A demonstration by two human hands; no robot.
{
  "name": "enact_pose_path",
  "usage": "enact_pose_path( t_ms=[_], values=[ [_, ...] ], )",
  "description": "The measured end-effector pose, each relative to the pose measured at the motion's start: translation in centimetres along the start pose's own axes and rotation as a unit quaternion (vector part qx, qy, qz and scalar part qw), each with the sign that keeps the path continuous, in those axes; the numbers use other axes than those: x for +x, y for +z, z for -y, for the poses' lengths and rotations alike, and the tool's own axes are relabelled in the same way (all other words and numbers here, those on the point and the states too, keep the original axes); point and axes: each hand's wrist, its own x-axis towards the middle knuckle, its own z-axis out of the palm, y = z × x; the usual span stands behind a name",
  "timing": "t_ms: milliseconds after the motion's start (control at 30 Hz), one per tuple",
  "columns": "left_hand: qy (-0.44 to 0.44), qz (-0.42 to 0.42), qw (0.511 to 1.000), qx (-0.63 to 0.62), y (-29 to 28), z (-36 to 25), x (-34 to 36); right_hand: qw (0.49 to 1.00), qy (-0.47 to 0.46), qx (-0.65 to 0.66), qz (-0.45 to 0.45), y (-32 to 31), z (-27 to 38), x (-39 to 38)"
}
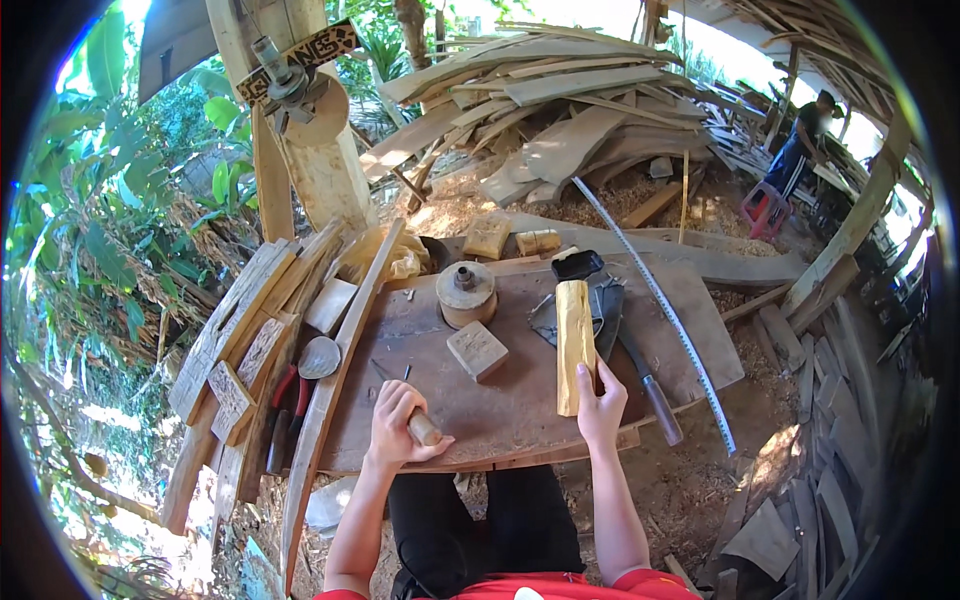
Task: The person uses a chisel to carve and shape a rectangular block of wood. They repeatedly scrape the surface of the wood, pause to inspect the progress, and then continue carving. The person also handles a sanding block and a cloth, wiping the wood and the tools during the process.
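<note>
My left hand [396, 420] is closed around the round wooden handle [425, 429] of a tool, over the near edge of the bench [520, 420]. A thin dark tip beyond the fist may be its blade; the hand hides most of it. In my right hand [602, 408], a long yellowish wood block [574, 345] stands nearly upright, gripped along its lower right side. Between the hands and a little farther off lies a squarish wood block [477, 351]. Behind that sits a round wooden piece with a metal post [466, 294].
A large knife [655, 400] and a toothed saw blade [660, 300] lie on the right. Planks [330, 400], red-handled pliers [292, 398] and a round tin [320, 357] flank the left. Stacked boards [570, 120] rise behind; another person [800, 140] is far right.
</note>
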Motion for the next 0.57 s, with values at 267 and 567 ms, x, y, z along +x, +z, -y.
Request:
enact_pose_path(
  t_ms=[267, 567],
  values=[
    [-0.096, 0.150, 0.983, 0.047, -0.7, -1.8, -1.7, 0.999, 0.011, -0.040, -0.008, -0.2, -0.6, -0.1],
    [-0.147, 0.185, 0.970, 0.056, -0.8, -3.0, -1.7, 1.000, 0.003, -0.011, 0.001, -0.1, -0.9, 0.1]
  ],
)
